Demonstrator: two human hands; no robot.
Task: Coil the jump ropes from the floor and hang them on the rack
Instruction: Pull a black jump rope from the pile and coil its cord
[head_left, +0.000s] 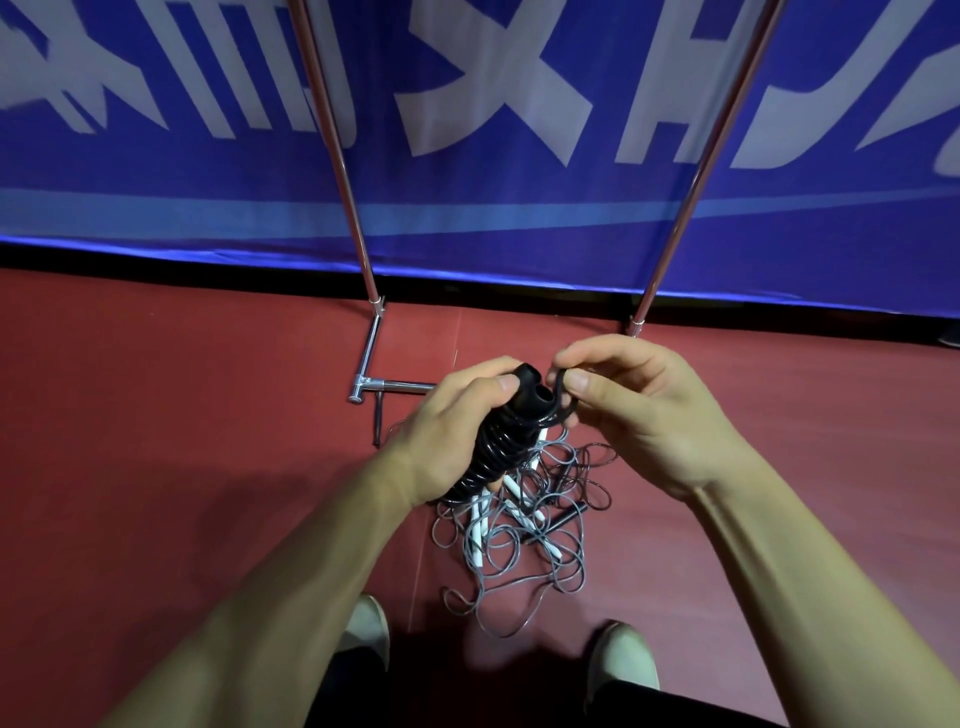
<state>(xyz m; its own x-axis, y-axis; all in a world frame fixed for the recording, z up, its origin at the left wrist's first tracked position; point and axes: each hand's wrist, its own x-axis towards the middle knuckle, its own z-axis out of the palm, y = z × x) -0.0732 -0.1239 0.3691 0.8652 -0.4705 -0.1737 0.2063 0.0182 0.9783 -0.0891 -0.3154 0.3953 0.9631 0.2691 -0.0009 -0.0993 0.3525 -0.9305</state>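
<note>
Nearly coiled jump rope (500, 446): gripped by left hand (445, 427).
Right hand (644, 410): pinches loose end (559, 385).
Next: probably tuck end, then rack (358, 218).

- The left hand (457, 431), right hand (639, 415) and both forearms (291, 561) were bare.
- Pale, off-white shoes (370, 631) had rounded toes.
- Dark trousers (519, 696) showed at the bottom edge.

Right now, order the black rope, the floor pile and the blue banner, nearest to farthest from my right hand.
1. black rope: pinched by the right hand, at its left.
2. floor pile: on the floor, below.
3. blue banner: behind the rack, farthest.
</note>
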